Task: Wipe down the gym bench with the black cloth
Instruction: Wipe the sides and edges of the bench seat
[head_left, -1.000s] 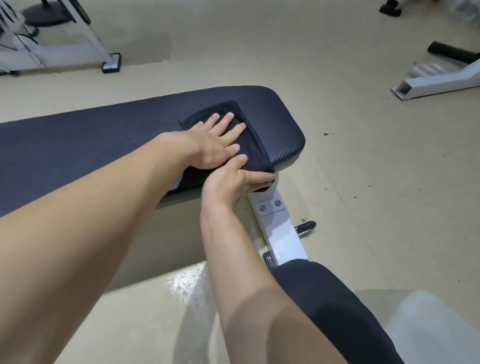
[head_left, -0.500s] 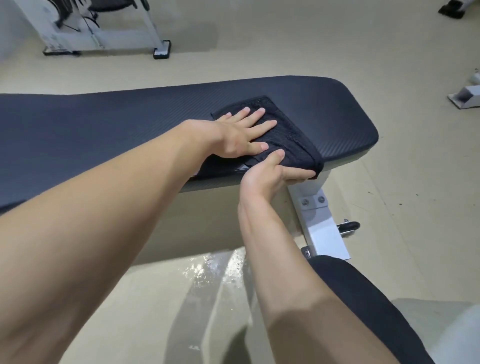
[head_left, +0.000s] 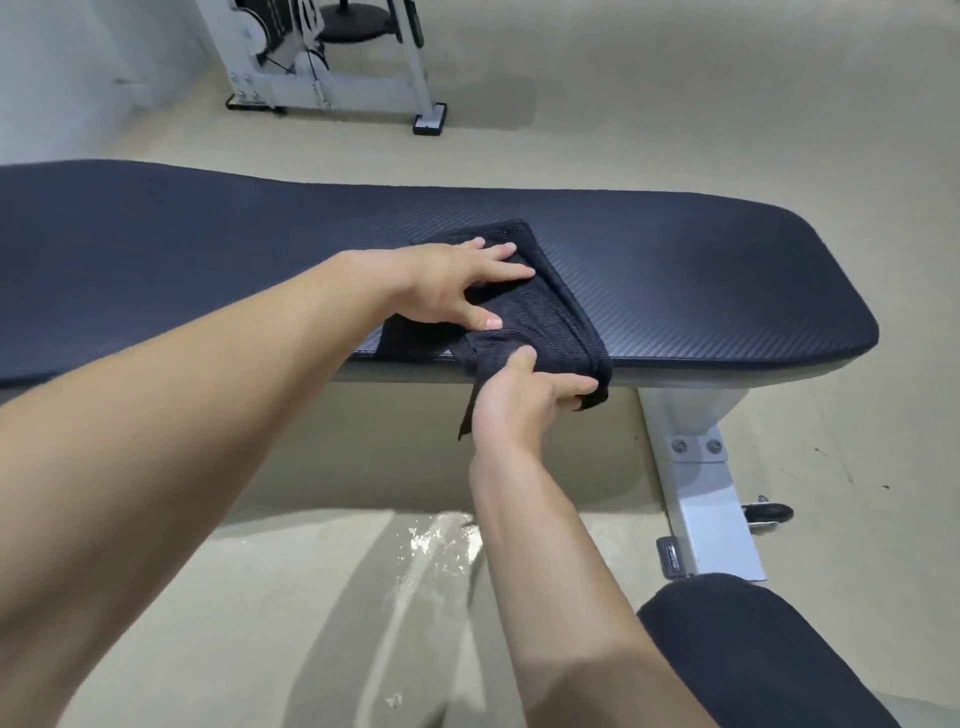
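A long gym bench (head_left: 701, 270) with a black textured pad runs across the view on a white frame. The black cloth (head_left: 550, 317) lies draped over the pad's near edge, right of the middle. My left hand (head_left: 457, 286) presses flat on the cloth's upper part, fingers spread. My right hand (head_left: 524, 400) pinches the cloth's hanging lower edge at the bench's front side, thumb on top. A loose corner of the cloth dangles below that hand.
The bench's white leg (head_left: 701, 467) with a black knob (head_left: 769, 512) stands at the right. A white exercise machine (head_left: 332, 73) sits on the beige floor behind. My knee in black fabric (head_left: 753, 649) is at the bottom right. A wet patch (head_left: 431, 551) shines on the floor.
Both hands slid the cloth leftward along the pad, away from the bench's rounded end. The right hand now grips the hanging edge more tightly, and the view swung left.
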